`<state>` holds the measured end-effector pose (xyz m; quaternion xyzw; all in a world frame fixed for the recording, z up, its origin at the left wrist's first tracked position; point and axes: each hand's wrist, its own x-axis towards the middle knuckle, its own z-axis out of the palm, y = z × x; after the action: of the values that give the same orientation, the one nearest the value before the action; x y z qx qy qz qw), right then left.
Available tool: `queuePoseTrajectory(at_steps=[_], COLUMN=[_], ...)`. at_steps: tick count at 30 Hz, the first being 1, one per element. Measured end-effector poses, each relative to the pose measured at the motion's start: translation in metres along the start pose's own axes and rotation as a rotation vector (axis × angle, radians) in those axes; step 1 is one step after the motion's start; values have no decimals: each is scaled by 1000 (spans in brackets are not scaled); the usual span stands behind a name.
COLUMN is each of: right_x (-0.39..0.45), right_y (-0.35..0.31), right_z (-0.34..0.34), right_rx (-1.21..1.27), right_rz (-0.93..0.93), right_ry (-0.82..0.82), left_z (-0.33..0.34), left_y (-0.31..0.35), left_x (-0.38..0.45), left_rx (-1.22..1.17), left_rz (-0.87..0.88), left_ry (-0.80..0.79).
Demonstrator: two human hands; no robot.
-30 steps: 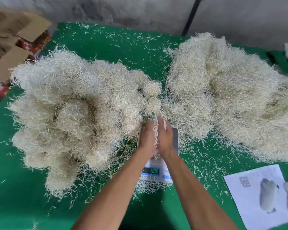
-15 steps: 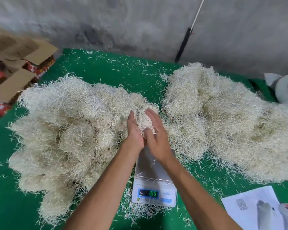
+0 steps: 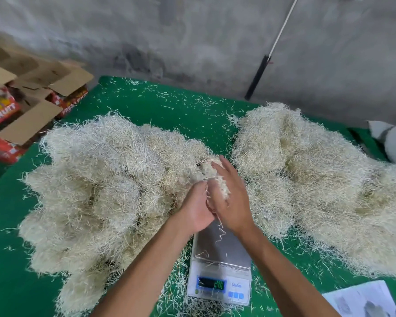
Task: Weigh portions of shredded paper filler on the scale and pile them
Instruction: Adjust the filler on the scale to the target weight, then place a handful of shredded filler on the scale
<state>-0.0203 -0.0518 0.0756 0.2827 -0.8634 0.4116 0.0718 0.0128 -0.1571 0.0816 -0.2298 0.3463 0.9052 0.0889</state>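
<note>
head view: both hands cup a wad of shredded paper above the scale | left hand fingers curled under it | right hand fingers wrapped over it | big pile left, another right, green worktop

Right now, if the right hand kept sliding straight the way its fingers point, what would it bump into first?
The right hand points up and left, away from the person, cupping a wad of shredded paper with the left hand. Beyond that wad, it would probably meet the left pile first, though depth is hard to judge.
</note>
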Motion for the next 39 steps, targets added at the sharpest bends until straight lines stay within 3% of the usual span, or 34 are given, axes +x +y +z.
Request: queuePoseTrajectory(at_steps=[3, 6, 11, 15, 17, 19, 21, 24, 27, 29, 33, 39], right_x=[-26, -40, -27, -39, -37, -29, -22, 8, 63, 96, 93, 7], right_y=[-9, -24, -3, -10, 0, 10, 21, 29, 23, 19, 68, 163], right_z=[4, 21, -7, 8, 11, 5, 1, -11, -25, -34, -52, -53], right_rx=[128, 48, 59, 45, 12, -22, -61, -163, -29, 32, -94, -68], right_rz=[-75, -205, -63, -204, -230, -197, -124, 41, 76, 81, 175, 243], right_ry=[-22, -38, 14, 103, 132, 116, 75, -22, -2, -6, 53, -106], left_z=[-5, -7, 6, 1, -2, -2, -5, -10, -15, -17, -15, 18], left_y=[24, 2, -8, -4, -18, -31, -42, -46, -44, -44, -53, -96], left_x=[-9, -15, -16, -3, 1, -1, 2, 10, 19, 25, 31, 71], left_rx=[-137, -136, -52, -74, -196, -232, -228, -329, -345, -312, -157, 389], left_rz=[60, 6, -160, -59, -80, -237, -289, -156, -60, 5, 123, 265], left_ry=[24, 6, 95, 199, 86, 20, -10, 84, 205, 271, 305, 325])
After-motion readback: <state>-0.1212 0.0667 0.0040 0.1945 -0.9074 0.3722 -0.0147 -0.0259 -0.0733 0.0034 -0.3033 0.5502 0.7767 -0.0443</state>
